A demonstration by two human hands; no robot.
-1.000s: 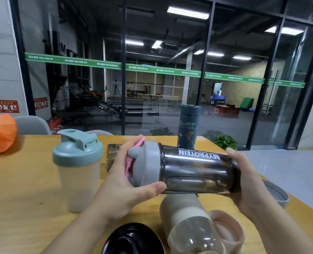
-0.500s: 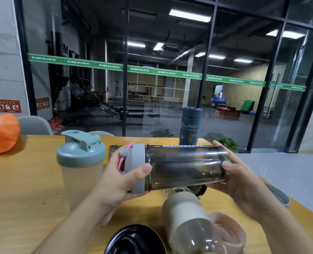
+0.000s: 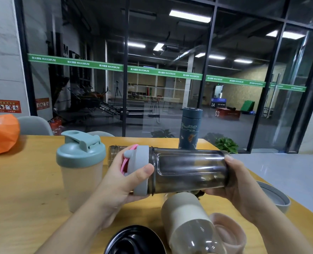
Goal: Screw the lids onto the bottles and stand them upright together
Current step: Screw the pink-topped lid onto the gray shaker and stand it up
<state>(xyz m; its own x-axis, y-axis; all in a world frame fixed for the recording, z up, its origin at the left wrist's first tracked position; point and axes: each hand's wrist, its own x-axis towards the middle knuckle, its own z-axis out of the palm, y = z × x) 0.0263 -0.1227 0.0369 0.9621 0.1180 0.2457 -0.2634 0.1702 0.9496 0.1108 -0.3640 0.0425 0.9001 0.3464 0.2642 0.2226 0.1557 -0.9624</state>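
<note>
The table [image 3: 23, 198] is crowded near its right edge. The dark bottle [image 3: 188, 171] is held level above it, base gripped by the right hand [image 3: 243, 186], grey lid [image 3: 141, 169] gripped by the left hand [image 3: 119, 182]. Cross-threading is risked if the lid is turned tilted; the lying bottle [image 3: 188, 222] below may be knocked.

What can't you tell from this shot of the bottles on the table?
- Head view: the smoky bottle hides whether its grey lid is fully tight.
- The left hand hides most of the clear bottle behind it.
- The bottom edge cuts off the black lid and the beige bottle.
</note>
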